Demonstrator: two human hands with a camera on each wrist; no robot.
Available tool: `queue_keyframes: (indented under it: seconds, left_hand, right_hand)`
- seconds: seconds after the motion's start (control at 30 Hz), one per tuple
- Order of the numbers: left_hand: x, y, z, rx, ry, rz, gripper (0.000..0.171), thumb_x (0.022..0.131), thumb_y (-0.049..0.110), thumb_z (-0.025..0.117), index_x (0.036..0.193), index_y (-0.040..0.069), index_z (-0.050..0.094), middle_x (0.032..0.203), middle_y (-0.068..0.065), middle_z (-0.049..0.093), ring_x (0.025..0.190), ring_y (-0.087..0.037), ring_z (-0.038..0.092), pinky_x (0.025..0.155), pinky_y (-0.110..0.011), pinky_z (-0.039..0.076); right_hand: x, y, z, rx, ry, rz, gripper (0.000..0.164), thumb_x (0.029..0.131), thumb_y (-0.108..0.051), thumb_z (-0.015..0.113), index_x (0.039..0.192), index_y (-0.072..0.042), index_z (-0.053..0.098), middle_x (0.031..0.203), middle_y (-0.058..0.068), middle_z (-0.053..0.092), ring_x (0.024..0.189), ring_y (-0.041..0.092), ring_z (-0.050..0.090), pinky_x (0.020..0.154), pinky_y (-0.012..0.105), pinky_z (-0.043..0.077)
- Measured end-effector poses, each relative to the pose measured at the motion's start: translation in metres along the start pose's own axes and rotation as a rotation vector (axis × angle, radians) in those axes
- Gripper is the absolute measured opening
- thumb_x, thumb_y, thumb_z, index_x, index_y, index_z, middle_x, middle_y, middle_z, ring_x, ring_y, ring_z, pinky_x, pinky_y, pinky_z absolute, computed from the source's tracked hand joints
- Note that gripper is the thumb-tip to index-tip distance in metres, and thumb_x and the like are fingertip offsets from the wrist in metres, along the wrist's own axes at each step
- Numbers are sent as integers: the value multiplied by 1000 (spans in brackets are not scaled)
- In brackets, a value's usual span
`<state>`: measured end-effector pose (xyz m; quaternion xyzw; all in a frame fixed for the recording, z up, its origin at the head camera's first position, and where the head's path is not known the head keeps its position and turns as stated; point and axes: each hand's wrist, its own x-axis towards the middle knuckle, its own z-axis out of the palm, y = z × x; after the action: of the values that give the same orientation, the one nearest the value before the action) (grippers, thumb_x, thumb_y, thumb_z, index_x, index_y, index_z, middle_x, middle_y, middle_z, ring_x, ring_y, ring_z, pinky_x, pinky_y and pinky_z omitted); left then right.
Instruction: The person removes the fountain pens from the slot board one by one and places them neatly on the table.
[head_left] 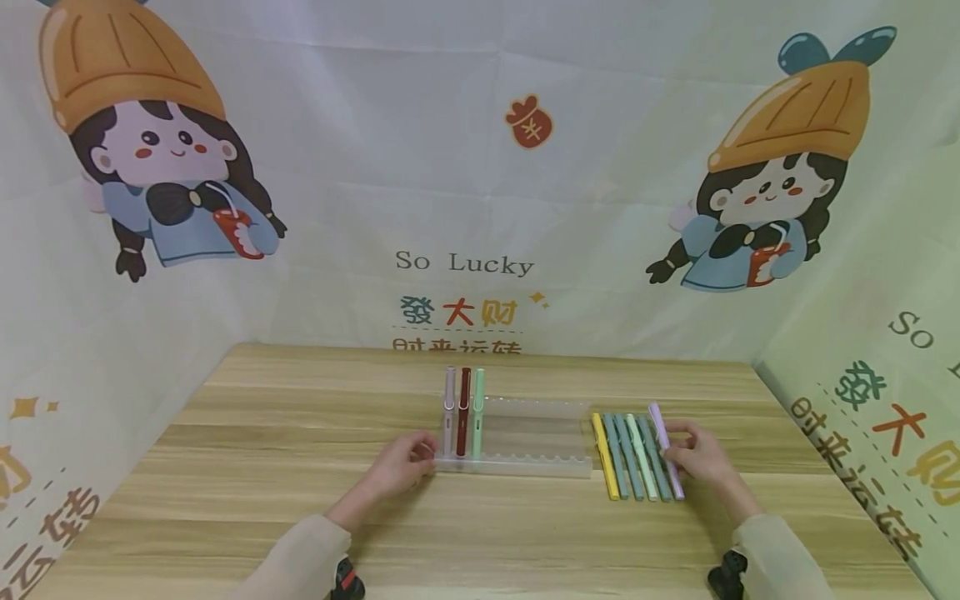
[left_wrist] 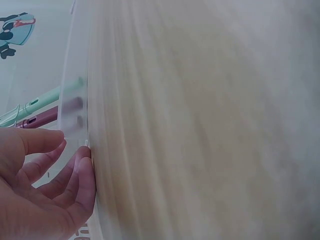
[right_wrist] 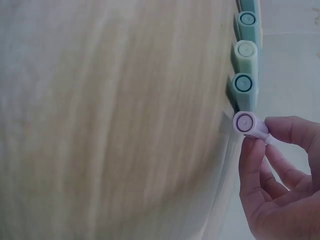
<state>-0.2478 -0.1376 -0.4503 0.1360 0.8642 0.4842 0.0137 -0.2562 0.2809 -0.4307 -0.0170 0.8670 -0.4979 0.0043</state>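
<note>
A clear pen rack (head_left: 517, 467) with a notched front edge lies on the table. Three capped pens sit in its left slots: a greyish-lilac pen (head_left: 449, 392), a dark red pen (head_left: 465, 392) and a mint pen (head_left: 479, 392). At the rack's left front corner, my left hand (head_left: 405, 460) pinches its edge between thumb and fingers. My right hand (head_left: 697, 450) holds a light purple pen (right_wrist: 245, 122) between thumb and fingertips, tilted at the right end of a row. That row has a yellow pen (head_left: 605, 457), three teal pens and a pale green pen (head_left: 642, 457).
The wooden table (head_left: 525, 542) meets a printed cloth backdrop (head_left: 337, 167) at its back edge, and cloth hangs on both sides too. The loose pens lie just right of the rack. Black wrist devices (head_left: 726, 575) are strapped at both sleeves.
</note>
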Motion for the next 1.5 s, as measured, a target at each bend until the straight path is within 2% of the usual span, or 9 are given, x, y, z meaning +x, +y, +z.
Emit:
queue_keyframes:
  seconds: [0.3, 0.63, 1.0, 1.23, 1.4, 1.5]
  left_hand:
    - [0, 0, 0, 5, 0, 7, 13, 79, -6, 57, 91, -3, 54, 80, -11, 56, 65, -19, 53, 49, -27, 46]
    - [1, -2, 0, 0, 0, 4, 14, 79, -7, 56, 91, -2, 55, 81, -10, 56, 66, -19, 54, 49, -28, 46]
    - [1, -3, 0, -8, -9, 20, 13, 79, -7, 56, 91, -3, 54, 80, -12, 55, 65, -20, 53, 47, -27, 45]
    - [1, -2, 1, -2, -7, 4, 13, 79, -7, 56, 90, -2, 54, 80, -11, 55, 63, -18, 52, 46, -26, 44]
    - [1, -2, 1, -7, -6, -14, 13, 79, -7, 56, 91, -2, 54, 80, -11, 55, 60, -17, 51, 44, -24, 42]
    - [1, -3, 1, -5, -9, -11, 13, 79, -7, 56, 91, -2, 54, 81, -11, 55, 60, -18, 51, 44, -23, 42]
  right_hand:
    - [3, 6, 1, -83, 2, 52, 43, 73, 3, 55, 112, 16, 42, 69, 10, 49, 55, 15, 50, 47, 23, 44]
    - [7, 7, 0, -132, -25, 45, 40, 73, 1, 54, 107, 18, 42, 71, 11, 49, 55, 14, 50, 48, 26, 46]
    - [8, 8, 0, -118, -45, 61, 38, 76, 0, 52, 109, 17, 42, 77, 14, 54, 60, 16, 53, 51, 28, 47]
    - [4, 2, 0, -134, 7, 61, 34, 82, -3, 51, 109, 16, 43, 84, 21, 54, 64, 20, 56, 53, 29, 49]
    - [1, -7, 6, -239, 87, -9, 35, 84, -9, 54, 111, 12, 48, 91, 23, 55, 69, 23, 56, 54, 28, 49]
    - [0, -14, 14, -246, 110, -64, 33, 84, -11, 55, 110, 9, 51, 91, 20, 56, 73, 26, 56, 54, 28, 47]
